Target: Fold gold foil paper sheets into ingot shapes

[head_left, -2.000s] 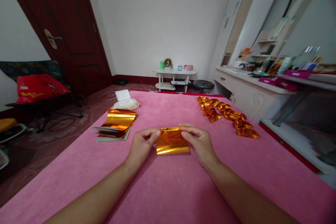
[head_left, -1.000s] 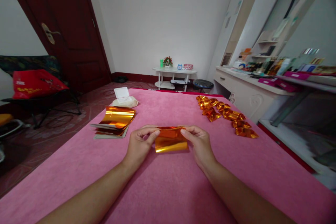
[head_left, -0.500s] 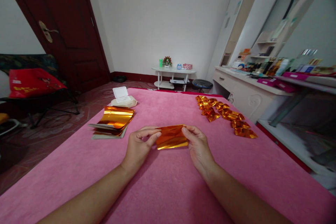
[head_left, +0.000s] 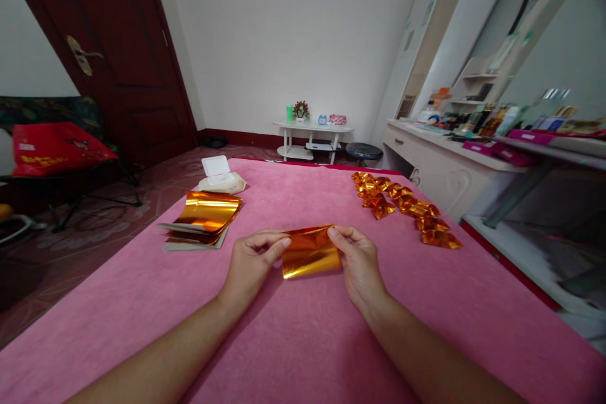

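Note:
A sheet of shiny gold foil paper [head_left: 312, 255] is stretched between my two hands above the pink cloth. My left hand [head_left: 255, 259] pinches its upper left corner between thumb and fingers. At the upper right corner, my right hand [head_left: 357, 259] grips it the same way. The sheet's lower edge hangs toward me. To the left lies a stack of gold foil sheets [head_left: 213, 209], curling upward, with grey backing showing at its edges. Several folded gold foil pieces [head_left: 407, 203] sit in rows on the right.
The pink cloth [head_left: 293, 334] covers the table. An opened wipes pack [head_left: 225, 183] lies behind the stack. A small white table [head_left: 312, 128] and a round stool [head_left: 364, 151] stand beyond. At right is a dresser [head_left: 426, 158] with bottles; at left, a chair holds a red bag [head_left: 61, 148].
The foil sheet's lower edge has come down toward me, so more of its face shows. Both hands keep their pinch at almost the same place.

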Demonstrator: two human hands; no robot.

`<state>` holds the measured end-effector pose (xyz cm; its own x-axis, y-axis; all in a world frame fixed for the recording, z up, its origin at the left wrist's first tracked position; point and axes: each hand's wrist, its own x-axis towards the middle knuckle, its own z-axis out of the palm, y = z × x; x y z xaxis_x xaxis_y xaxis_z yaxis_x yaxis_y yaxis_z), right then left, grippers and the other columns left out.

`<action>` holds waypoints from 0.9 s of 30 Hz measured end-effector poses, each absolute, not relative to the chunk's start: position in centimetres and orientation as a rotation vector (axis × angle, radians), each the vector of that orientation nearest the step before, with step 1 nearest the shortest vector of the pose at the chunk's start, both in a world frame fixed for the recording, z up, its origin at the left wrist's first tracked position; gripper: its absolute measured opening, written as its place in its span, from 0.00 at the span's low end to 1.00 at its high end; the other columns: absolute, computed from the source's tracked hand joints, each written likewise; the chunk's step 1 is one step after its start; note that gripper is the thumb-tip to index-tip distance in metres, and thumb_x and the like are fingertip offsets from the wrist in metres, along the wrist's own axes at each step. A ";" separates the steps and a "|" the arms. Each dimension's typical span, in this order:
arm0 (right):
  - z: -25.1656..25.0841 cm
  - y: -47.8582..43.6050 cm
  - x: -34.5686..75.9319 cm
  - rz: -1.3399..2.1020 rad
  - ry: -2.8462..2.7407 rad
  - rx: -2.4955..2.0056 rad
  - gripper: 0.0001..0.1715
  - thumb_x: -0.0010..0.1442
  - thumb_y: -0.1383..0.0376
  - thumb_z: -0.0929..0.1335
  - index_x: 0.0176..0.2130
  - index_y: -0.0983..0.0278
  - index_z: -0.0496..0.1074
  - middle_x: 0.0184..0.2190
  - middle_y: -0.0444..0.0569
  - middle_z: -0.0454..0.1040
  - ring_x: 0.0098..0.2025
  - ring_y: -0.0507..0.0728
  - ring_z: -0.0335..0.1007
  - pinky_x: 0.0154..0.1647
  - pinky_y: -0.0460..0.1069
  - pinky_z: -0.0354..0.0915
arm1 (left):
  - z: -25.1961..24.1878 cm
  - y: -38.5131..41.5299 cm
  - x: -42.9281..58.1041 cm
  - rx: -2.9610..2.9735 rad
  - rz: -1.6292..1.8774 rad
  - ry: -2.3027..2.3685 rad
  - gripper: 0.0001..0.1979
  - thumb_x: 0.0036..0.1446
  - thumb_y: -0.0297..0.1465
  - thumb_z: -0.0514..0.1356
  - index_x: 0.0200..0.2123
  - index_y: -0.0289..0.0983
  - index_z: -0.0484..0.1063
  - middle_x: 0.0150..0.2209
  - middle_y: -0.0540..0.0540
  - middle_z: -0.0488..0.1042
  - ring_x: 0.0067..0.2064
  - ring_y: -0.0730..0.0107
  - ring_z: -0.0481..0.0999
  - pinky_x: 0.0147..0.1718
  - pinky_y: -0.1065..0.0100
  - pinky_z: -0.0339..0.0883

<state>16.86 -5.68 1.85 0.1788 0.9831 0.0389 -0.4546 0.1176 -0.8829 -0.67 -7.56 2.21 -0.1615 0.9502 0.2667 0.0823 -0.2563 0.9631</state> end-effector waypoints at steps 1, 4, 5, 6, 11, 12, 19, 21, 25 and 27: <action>1.9 -5.7 16.9 1.216 -0.775 -0.872 0.12 0.40 0.62 0.76 0.26 0.63 0.74 0.25 0.45 0.77 0.26 0.53 0.71 0.30 0.48 0.67 | 2.2 -7.5 -0.7 1.355 1.501 1.240 0.07 0.46 0.34 0.66 0.27 0.35 0.79 0.34 0.44 0.79 0.32 0.67 0.76 0.30 0.71 0.69; 2.0 -5.8 16.9 1.209 -0.768 -0.876 0.11 0.40 0.62 0.76 0.25 0.63 0.74 0.24 0.44 0.77 0.26 0.53 0.71 0.30 0.48 0.67 | 2.1 -7.6 -0.9 1.360 1.496 1.209 0.08 0.48 0.34 0.65 0.30 0.36 0.79 0.35 0.45 0.79 0.35 0.67 0.76 0.34 0.70 0.69; 2.1 -5.8 16.9 1.206 -0.767 -0.878 0.11 0.40 0.62 0.76 0.25 0.63 0.74 0.24 0.44 0.77 0.26 0.52 0.71 0.30 0.47 0.67 | 2.1 -7.6 -0.9 1.370 1.497 1.199 0.08 0.49 0.34 0.64 0.30 0.36 0.79 0.35 0.45 0.79 0.36 0.67 0.76 0.36 0.70 0.69; 2.1 -5.8 16.9 1.201 -0.767 -0.880 0.11 0.40 0.63 0.76 0.25 0.63 0.73 0.24 0.44 0.76 0.26 0.52 0.71 0.30 0.47 0.67 | 2.2 -7.6 -0.9 1.380 1.499 1.190 0.08 0.50 0.34 0.64 0.31 0.36 0.79 0.35 0.45 0.79 0.37 0.66 0.76 0.37 0.70 0.69; 2.0 -5.7 17.0 1.163 -0.786 -0.898 0.11 0.41 0.62 0.76 0.25 0.63 0.73 0.24 0.44 0.77 0.26 0.53 0.71 0.29 0.48 0.68 | 2.2 -7.6 -1.0 1.383 1.537 1.175 0.06 0.48 0.33 0.65 0.27 0.36 0.79 0.36 0.44 0.79 0.38 0.66 0.76 0.39 0.70 0.69; 1.9 -5.7 17.0 1.161 -0.791 -0.894 0.11 0.41 0.62 0.76 0.26 0.63 0.73 0.24 0.44 0.76 0.26 0.53 0.71 0.29 0.48 0.67 | 2.1 -7.5 -1.0 1.375 1.542 1.174 0.06 0.48 0.32 0.65 0.27 0.36 0.79 0.36 0.44 0.79 0.38 0.67 0.76 0.39 0.70 0.69; 1.8 -5.6 17.0 1.167 -0.816 -0.865 0.10 0.43 0.62 0.76 0.26 0.63 0.73 0.25 0.43 0.76 0.27 0.52 0.70 0.31 0.47 0.67 | 1.8 -7.3 -1.2 1.299 1.525 1.134 0.06 0.47 0.32 0.66 0.28 0.36 0.79 0.35 0.45 0.79 0.36 0.68 0.76 0.37 0.71 0.69; 1.9 -5.6 17.0 1.170 -0.822 -0.864 0.10 0.42 0.62 0.76 0.26 0.63 0.73 0.25 0.44 0.76 0.26 0.52 0.70 0.31 0.48 0.67 | 1.8 -7.3 -1.1 1.273 1.521 1.133 0.06 0.47 0.33 0.66 0.27 0.36 0.79 0.35 0.44 0.79 0.36 0.67 0.76 0.37 0.70 0.70; 1.8 -5.6 17.1 1.144 -0.826 -0.875 0.11 0.42 0.62 0.76 0.25 0.63 0.72 0.24 0.43 0.76 0.26 0.52 0.70 0.30 0.48 0.67 | 1.9 -7.4 -1.0 1.264 1.512 1.130 0.06 0.46 0.32 0.66 0.27 0.35 0.79 0.36 0.44 0.79 0.36 0.67 0.76 0.37 0.69 0.70; 1.8 -5.6 17.1 1.136 -0.831 -0.876 0.11 0.43 0.61 0.75 0.26 0.63 0.72 0.24 0.43 0.76 0.26 0.52 0.70 0.30 0.48 0.67 | 1.9 -7.4 -1.0 1.271 1.511 1.122 0.05 0.46 0.32 0.66 0.26 0.36 0.78 0.35 0.44 0.79 0.36 0.68 0.76 0.37 0.70 0.70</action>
<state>17.08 -5.59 1.79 0.2163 0.9706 0.1056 -0.3948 0.1859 -0.8998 -0.97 -7.44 1.94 -0.1290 0.9635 0.2346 -0.0539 -0.2431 0.9685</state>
